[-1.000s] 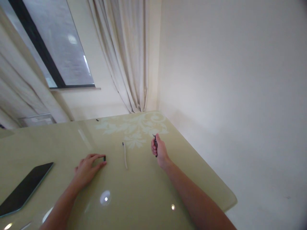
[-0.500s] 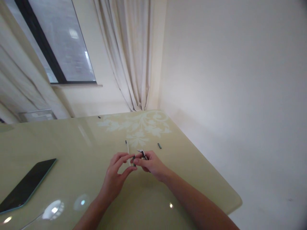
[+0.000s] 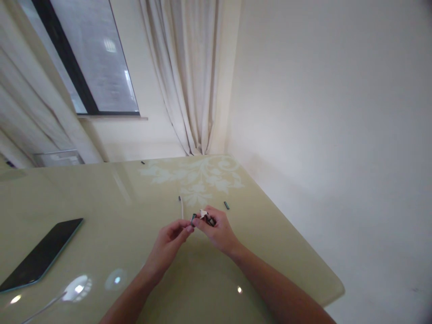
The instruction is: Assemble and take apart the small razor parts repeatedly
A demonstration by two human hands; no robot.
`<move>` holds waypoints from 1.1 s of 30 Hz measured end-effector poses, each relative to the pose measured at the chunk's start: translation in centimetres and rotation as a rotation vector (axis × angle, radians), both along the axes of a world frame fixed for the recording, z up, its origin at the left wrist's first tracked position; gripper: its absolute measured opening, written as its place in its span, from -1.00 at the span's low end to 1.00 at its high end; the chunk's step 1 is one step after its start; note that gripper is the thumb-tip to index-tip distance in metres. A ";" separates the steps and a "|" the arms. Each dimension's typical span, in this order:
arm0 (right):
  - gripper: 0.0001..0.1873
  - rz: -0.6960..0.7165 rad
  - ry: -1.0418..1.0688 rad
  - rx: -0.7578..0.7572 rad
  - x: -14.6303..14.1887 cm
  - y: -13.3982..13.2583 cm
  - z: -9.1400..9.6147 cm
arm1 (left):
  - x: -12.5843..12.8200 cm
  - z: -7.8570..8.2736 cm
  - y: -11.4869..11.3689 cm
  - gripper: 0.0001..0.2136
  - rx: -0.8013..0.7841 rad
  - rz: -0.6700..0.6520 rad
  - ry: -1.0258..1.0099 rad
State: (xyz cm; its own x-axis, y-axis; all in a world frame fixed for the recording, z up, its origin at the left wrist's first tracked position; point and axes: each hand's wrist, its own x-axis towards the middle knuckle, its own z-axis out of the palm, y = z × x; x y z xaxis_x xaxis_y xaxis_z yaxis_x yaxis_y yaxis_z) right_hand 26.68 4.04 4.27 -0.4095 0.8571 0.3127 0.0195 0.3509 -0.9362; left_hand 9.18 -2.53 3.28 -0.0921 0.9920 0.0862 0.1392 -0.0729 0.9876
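Note:
Over the middle of the pale green glass table (image 3: 101,211), my two hands meet. My left hand (image 3: 170,240) pinches a small dark piece (image 3: 193,219) between thumb and fingertips. My right hand (image 3: 218,231) is closed on a thin black part with a pale tip (image 3: 204,215), held against that piece. Just beyond the hands a thin white stick with a dark end (image 3: 181,207) lies on the table. A small dark cap-like bit (image 3: 226,205) lies to the right of it.
A dark tablet or phone (image 3: 40,254) lies face up at the left. Another tiny dark bit (image 3: 142,162) sits near the table's far edge. The table's right edge and rounded corner (image 3: 332,283) border a white wall. Curtains (image 3: 189,76) and a window stand behind.
My left hand left the table at the left with the small dark piece and came to the middle. My right hand came nearer and met it; a dark bit now lies where it was.

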 end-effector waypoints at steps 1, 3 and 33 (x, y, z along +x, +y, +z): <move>-0.62 0.019 0.015 -0.031 0.0 0.0 0.0 | 0.1 0.1 0.0 -0.66 0.004 -0.006 -0.008; -0.65 0.085 0.065 -0.116 0.0 0.0 0.0 | -0.1 0.1 0.0 -0.66 0.004 -0.041 -0.018; -0.71 0.162 -0.015 0.116 0.8 -0.3 0.9 | -0.4 -0.5 -0.2 -0.46 -0.037 0.022 -0.465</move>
State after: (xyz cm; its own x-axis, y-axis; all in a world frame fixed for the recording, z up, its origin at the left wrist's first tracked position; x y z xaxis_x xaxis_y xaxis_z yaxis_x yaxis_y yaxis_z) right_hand 27.53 3.73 5.16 -0.5442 0.7384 0.3984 -0.0322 0.4561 -0.8893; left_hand 8.73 -2.73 2.73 -0.1340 0.9910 -0.0045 -0.3180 -0.0387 0.9473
